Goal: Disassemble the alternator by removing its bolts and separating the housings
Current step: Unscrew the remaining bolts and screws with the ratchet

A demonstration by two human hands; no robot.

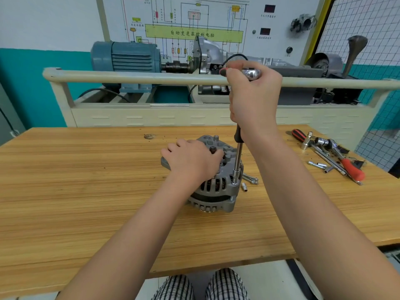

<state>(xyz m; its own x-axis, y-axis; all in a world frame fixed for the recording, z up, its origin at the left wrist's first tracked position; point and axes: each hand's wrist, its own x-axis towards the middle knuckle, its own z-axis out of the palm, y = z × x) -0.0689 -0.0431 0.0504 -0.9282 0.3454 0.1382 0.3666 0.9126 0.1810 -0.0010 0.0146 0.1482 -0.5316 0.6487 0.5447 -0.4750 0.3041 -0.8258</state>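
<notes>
The alternator (pixel 216 180) stands near the middle of the wooden worktop (pixel 86 191), its vented housings stacked one on the other. The left hand (pixel 190 161) rests on its top, fingers curled over the far-left edge of the upper housing, holding it. The right hand (pixel 253 98) is raised above and just right of it, fingers wrapped round the handle of a socket driver (pixel 238 156) that stands almost upright; the chrome end of the tool shows above the fist. The driver's shaft runs down to a socket seated on the right edge of the upper housing, at a bolt ear. Just right of the alternator, on the worktop, lie several long bolts (pixel 251 179) and a small loose socket (pixel 244 187). Farther right, near the worktop's far edge, lies a heap of tools (pixel 333 154): ratchets, extension bars, sockets and red-and-black handles. Beyond the worktop stands a training rig with a blue motor (pixel 127 56) and a wiring diagram panel (pixel 194 18).
</notes>
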